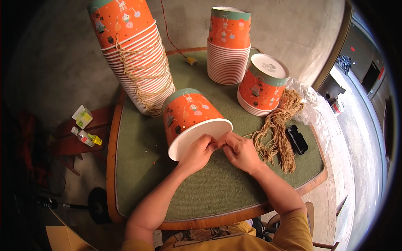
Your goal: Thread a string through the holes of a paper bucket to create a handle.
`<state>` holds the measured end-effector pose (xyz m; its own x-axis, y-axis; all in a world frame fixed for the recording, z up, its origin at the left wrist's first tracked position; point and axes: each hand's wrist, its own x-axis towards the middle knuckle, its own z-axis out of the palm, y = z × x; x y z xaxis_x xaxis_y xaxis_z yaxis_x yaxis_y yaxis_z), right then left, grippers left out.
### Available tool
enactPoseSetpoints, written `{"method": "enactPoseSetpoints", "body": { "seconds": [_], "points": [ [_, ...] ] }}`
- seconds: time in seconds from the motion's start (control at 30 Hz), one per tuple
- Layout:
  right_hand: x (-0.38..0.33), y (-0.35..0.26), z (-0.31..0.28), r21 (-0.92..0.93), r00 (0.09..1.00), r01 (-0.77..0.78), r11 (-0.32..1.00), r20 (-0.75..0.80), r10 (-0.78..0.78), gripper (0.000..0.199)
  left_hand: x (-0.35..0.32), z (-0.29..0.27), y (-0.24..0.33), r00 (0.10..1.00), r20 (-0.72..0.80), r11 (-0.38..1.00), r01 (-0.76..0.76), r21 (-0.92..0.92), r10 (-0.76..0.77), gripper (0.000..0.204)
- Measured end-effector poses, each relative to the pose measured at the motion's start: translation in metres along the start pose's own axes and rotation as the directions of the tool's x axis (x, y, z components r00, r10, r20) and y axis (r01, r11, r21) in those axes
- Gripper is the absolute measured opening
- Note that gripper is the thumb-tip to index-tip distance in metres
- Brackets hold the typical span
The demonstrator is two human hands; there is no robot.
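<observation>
An orange paper bucket with a green band lies on its side on the green tabletop, its white mouth tilted toward me. At the right part of its rim, my left hand and my right hand meet with fingers pinched together. The left hand is in front of the bucket's mouth; the right is just beside the rim. Whatever the fingertips hold is too small or hidden to make out. Right of my right hand lies a loose bundle of tan twine, with a black plastic case beside it.
A tall bucket stack wound with twine leans at the left. Another stack stands at the back, and a short one to its right. Clear plastic wrap, a yellow plug and small bottles on a red bench are around.
</observation>
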<state>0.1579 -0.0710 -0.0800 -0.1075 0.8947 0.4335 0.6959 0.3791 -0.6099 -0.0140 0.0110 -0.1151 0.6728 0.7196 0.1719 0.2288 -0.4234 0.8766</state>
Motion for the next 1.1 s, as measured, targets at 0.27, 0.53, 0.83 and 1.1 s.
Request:
{"method": "enactPoseSetpoints", "body": {
  "seconds": [0.27, 0.53, 0.83, 1.1],
  "points": [
    [0.002, -0.006, 0.001, -0.476, 0.977, 0.193, 0.858, 0.009, -0.215, 0.027, 0.002, 0.000, 0.005, 1.000, -0.012, 1.000, -0.005, -0.028, 0.004, 0.012],
    [0.001, 0.002, 0.007, -0.498, 0.972, 0.221, 0.839, 0.041, -0.232, 0.026, 0.001, 0.000, 0.003, 0.999, -0.014, 1.000, 0.029, -0.011, -0.029, 0.016],
    [0.000, 0.001, 0.009, -0.307, 0.992, 0.121, 0.944, 0.019, -0.121, 0.017, 0.001, -0.003, 0.001, 1.000, 0.002, 0.996, 0.023, -0.081, -0.023, 0.009],
    [-0.002, 0.004, 0.012, -0.160, 0.998, 0.003, 0.987, 0.055, 0.006, 0.017, 0.003, -0.007, 0.000, 0.991, 0.069, 0.979, 0.126, -0.162, -0.116, 0.009]
  ]
}}
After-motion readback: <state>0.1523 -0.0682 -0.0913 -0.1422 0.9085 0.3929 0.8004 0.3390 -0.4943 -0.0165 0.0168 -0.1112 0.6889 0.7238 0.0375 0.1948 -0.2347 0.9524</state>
